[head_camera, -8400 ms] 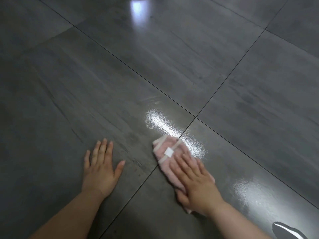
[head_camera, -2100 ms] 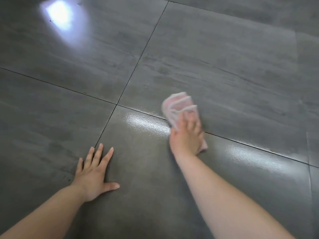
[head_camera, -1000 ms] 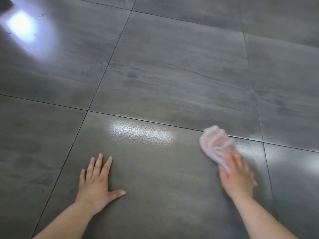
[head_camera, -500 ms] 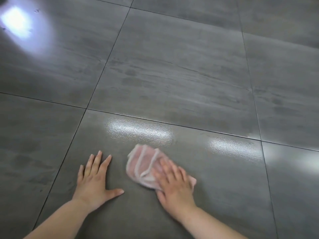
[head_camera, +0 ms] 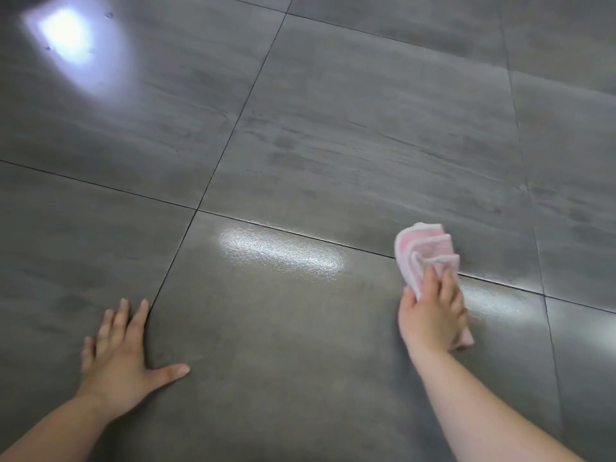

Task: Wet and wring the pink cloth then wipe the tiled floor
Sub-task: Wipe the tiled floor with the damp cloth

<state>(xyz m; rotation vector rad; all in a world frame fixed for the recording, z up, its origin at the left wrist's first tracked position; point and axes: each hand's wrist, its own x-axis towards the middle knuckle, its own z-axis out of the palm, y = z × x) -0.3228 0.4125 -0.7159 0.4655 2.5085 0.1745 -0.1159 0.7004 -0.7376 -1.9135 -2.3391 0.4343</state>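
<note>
"Glare (head_camera: 68, 35) is shining at the far left of the tiled floor (head_camera: 350, 121). What is sitting below it, nearer you?"

"My left grip (head_camera: 123, 358) is resting flat on a grey tile, fingers spread and straight, thumb pointing off to the right. It is holding nothing. Its forefinger is lying just beside a dark grout line (head_camera: 185, 235) that is running away from me."

"And further right?"

"A wet sheen (head_camera: 280, 255) is glinting in the middle, just on my side of the cross seam (head_camera: 300, 234). It is lying between my two grips, touching neither."

"Where is the pink cloth?"

"The pink cloth (head_camera: 425, 248) is lying bunched on the floor at the right, straddling that cross seam, with its white-edged folds poking out ahead of my fingers. My right grip (head_camera: 431, 315) is pressing down on its near half. The fingers are lying over the top, the thumb is hugging the left edge, and a fold is being pinched between thumb and forefinger. A corner is sticking out from under the heel of my palm on the right."

"Anything past it?"

"A second shiny streak (head_camera: 500, 303) is gleaming just right of that grip, along the same seam."
</note>
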